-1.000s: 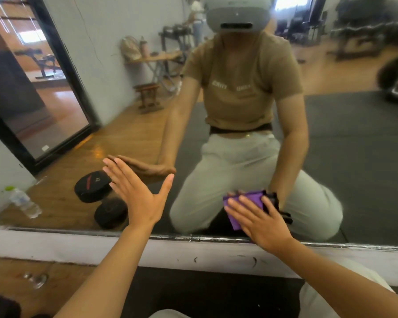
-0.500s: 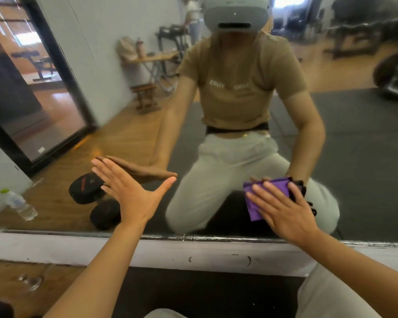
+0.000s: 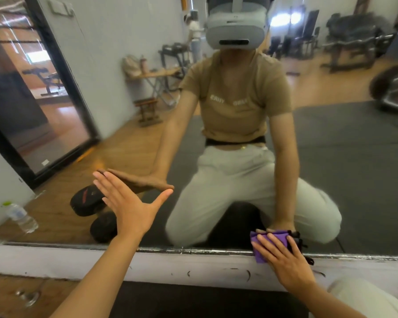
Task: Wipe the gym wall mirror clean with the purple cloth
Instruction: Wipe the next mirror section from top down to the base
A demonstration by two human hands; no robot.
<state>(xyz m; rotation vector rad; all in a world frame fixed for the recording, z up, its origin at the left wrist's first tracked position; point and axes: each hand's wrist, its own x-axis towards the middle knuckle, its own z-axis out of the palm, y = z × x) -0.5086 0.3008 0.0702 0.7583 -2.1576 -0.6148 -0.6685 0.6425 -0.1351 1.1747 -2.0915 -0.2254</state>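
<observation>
Wiping low on the mirror (image 3: 354, 180), purple cloth (image 3: 259, 255) pressed under flat right hand (image 3: 287, 263), left hand (image 3: 131, 210) open, bracing; next, likely sweeping sideways.

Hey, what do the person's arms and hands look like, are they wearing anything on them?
Both forearms are bare to the frame's edge. The left hand and right hand wear no gloves; no ring, watch or band shows. The mirror reflects short tan T-shirt sleeves ending above the elbows.

Purple cloth (image 3: 260, 258), white mirror sill (image 3: 193, 265), tan shirt (image 3: 237, 106) with white lettering
</observation>
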